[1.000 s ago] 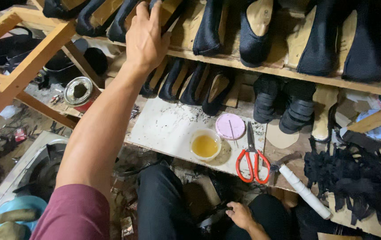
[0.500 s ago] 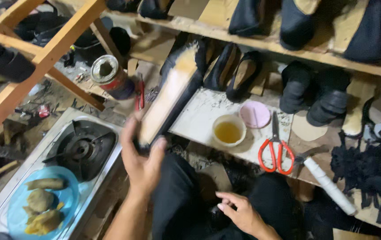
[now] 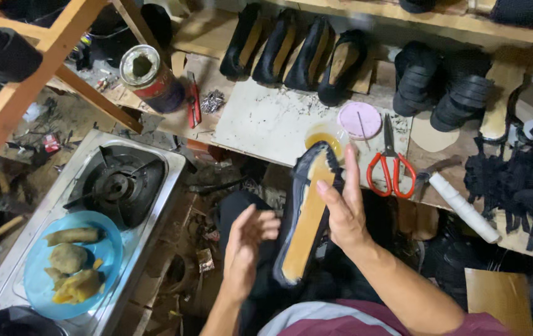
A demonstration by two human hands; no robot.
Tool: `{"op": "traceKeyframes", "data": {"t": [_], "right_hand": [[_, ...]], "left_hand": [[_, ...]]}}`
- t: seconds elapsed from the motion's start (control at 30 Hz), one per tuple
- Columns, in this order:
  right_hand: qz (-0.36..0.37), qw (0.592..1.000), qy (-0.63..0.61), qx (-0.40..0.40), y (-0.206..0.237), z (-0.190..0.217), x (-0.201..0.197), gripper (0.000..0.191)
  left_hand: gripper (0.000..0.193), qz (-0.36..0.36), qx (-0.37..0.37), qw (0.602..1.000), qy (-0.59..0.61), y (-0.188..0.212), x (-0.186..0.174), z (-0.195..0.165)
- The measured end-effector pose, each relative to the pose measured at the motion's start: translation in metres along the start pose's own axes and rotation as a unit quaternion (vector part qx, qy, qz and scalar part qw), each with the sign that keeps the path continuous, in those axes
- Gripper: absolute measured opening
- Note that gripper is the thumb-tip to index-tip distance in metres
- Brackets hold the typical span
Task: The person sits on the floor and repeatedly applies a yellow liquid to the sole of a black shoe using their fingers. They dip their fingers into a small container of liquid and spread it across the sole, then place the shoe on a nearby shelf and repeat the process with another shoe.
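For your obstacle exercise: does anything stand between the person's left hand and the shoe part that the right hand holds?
Nothing visible does. The left hand is open right beside the shoe part, which the right hand holds.

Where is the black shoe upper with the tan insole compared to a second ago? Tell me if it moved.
Yes. The shoe upper came off the high shelf, down past the white work board, and now sits by the right hand, over the lap.
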State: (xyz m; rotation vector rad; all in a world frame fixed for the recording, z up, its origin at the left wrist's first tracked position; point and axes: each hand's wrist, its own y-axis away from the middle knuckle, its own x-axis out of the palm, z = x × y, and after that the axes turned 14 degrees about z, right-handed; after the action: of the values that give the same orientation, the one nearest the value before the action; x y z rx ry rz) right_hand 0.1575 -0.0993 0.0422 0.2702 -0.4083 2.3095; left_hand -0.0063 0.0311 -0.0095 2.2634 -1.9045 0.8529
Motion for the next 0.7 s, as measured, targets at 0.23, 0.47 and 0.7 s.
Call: {"op": "traceKeyframes", "data": {"t": [0.23,0.47,0.7], "right_hand": [[0.127,0.946,0.296,-0.041,0.029,-0.006,-0.004,0.086],[0.134,0.817,0.561,-0.023,-0.022,0.021,-0.069,0.058],[0.212,0.675,0.705,0.051,-0.092,0.017,-0.086,0.071]], "left_hand": [[0.112,0.061,-0.134,0.988,0.049,-0.016,0.002,0.037],[0.095,-0.067,-0.102,0.982,0.142,0.005,0.001,0.052],[0.094,-0.094,-0.079,0.990,0.065,-0.010,-0.003,0.059]]}}
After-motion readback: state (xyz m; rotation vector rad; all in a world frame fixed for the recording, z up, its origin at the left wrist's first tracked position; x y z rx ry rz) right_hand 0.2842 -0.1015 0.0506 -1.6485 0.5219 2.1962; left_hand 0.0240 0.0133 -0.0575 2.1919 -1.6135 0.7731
